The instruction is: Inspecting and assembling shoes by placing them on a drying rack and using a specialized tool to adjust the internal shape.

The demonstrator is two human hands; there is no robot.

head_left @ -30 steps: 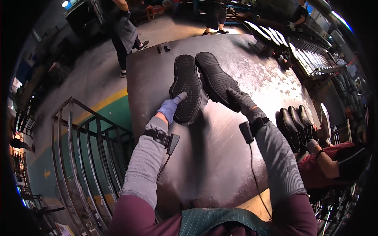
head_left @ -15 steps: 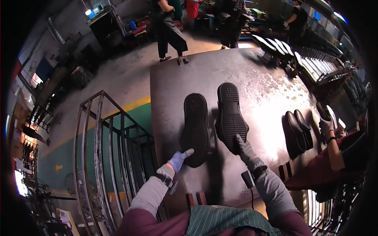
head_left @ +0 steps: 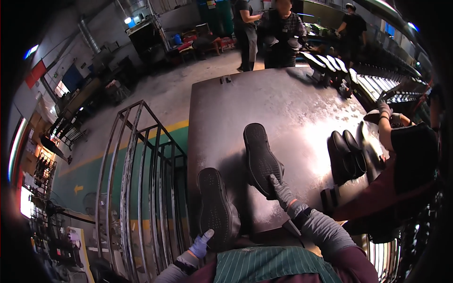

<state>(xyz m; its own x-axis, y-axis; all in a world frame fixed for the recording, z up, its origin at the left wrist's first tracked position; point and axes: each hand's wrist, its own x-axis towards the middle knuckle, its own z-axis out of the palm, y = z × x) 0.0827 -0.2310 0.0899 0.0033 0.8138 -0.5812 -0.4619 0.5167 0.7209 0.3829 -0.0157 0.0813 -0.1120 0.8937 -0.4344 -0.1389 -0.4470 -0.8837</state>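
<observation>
Two black shoes are held with their ridged soles facing up. My left hand point(head_left: 201, 244), in a bluish glove, is closed on the toe end of the left shoe point(head_left: 213, 203), close to my green striped apron. Its thumb presses the sole; the other fingers are hidden underneath. My right hand point(head_left: 282, 189), in a grey glove, grips the toe end of the right shoe point(head_left: 261, 158), thumb on the sole. That shoe is farther out, above the metal table point(head_left: 236, 106), heel pointing away from me.
A pair of black shoes point(head_left: 348, 154) stands on the table's right side, near a co-worker's gloved hands point(head_left: 386, 109). Left of the table is a metal frame rack point(head_left: 134, 165). Pale shoe-shaped pieces point(head_left: 325, 61) sit at the far right corner. Several people stand beyond the table.
The left shoe has come down toward my body and left. The right shoe has moved nearer and slightly left, tilting. My view has shifted, and the co-worker at right has reached farther away.
</observation>
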